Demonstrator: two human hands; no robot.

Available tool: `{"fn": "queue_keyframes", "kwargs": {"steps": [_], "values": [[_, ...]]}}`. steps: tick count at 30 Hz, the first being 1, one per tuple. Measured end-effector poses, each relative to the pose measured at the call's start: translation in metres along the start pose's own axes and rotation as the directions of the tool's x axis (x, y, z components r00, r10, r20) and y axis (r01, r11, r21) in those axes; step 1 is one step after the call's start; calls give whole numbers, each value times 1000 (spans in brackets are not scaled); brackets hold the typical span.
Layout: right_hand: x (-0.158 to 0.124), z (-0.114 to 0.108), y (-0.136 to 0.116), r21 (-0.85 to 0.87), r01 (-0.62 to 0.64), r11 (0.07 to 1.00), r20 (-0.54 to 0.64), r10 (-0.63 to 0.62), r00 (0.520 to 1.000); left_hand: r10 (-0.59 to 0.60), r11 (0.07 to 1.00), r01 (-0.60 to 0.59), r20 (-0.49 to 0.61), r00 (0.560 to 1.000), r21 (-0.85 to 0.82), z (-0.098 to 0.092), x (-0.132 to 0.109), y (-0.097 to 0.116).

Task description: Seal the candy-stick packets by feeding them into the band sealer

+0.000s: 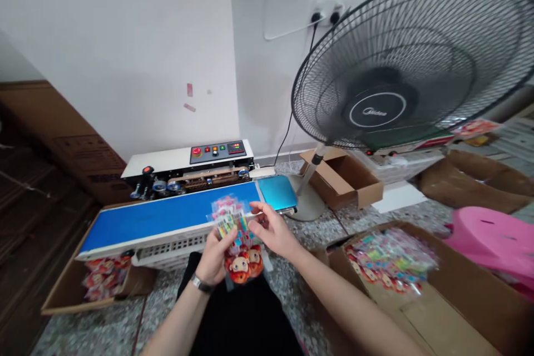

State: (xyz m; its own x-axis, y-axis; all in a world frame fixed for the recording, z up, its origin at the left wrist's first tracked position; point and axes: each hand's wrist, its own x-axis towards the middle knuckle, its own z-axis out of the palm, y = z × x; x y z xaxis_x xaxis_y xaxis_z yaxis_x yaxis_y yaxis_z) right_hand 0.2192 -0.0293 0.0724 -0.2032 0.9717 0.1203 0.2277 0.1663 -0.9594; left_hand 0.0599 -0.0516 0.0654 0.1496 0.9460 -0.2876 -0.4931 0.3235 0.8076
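My left hand (216, 253) holds several clear plastic packets (242, 258) with red cartoon faces at their lower ends and colourful printed strips above. Its thumb lies over the front of them. On the right side of the bundle, my right hand (271, 229) has its thumb and fingers apart, with the fingertips at the packets' edge; whether it grips one is not clear. Just beyond the hands is the blue belt (167, 216) of a sealing machine (187, 164), whose panel display is lit.
A large fan (375, 108) stands at the right, with an open carton (346, 178) behind its pole. Another carton (442, 311) at the right holds similar packets (392, 258). A box of packets (104, 278) sits below the belt's left end. A pink stool (492, 239) is far right.
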Motion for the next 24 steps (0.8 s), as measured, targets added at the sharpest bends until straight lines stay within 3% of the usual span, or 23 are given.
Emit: {"fn": "queue_keyframes", "kwargs": {"steps": [3,8,14,24], "values": [[8,17,-2,32,10,999,49,-12,999,47,999,-46,-60,997,16,-12,0,13],[21,36,-2,22,10,1000,28,-11,1000,80,997,-81,-87,993,-9,-19,0,18],[34,41,5,81,-4,997,73,-2,997,91,996,-92,-61,994,-9,-26,6,17],[42,46,17,40,-21,999,21,20,1000,127,989,-137,-163,978,-48,-34,15,7]]}}
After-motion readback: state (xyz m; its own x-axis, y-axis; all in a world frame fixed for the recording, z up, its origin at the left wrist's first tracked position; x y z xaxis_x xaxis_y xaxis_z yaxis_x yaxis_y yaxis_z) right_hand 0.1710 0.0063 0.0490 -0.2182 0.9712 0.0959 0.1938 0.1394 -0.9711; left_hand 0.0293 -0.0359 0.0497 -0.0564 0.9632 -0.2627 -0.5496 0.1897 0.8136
